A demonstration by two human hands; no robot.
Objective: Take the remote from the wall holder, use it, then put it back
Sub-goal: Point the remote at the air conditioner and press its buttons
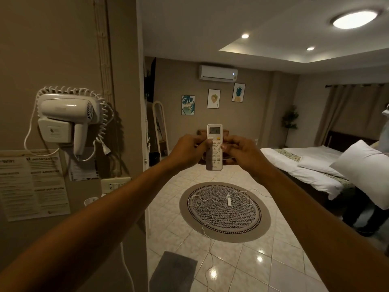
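Both arms were stretched out in front of the person, and the slim white plastic air-conditioner remote with a small grey display and an orange button (214, 146) stood upright between the two hands, out in the open room and well away from the wall at the left. The left hand (188, 150) had its grip closed around the remote's left edge, with the thumb laid on the upper buttons just below the display. The right hand (242, 152) had its grip closed on the right edge, fingers curled in against the keypad. The display faced the camera and the remote's top end pointed up toward the white wall-mounted air conditioner (218, 73), which sat high on the far wall above three framed plant prints (213, 98). On the near left wall hung a white hair dryer with a coiled cord (67, 114). Below the hands, a round patterned rug (224, 211) lay on the glossy tiled floor with a thin white cable across it, and a bed with white linen (305, 163) stood at the right.
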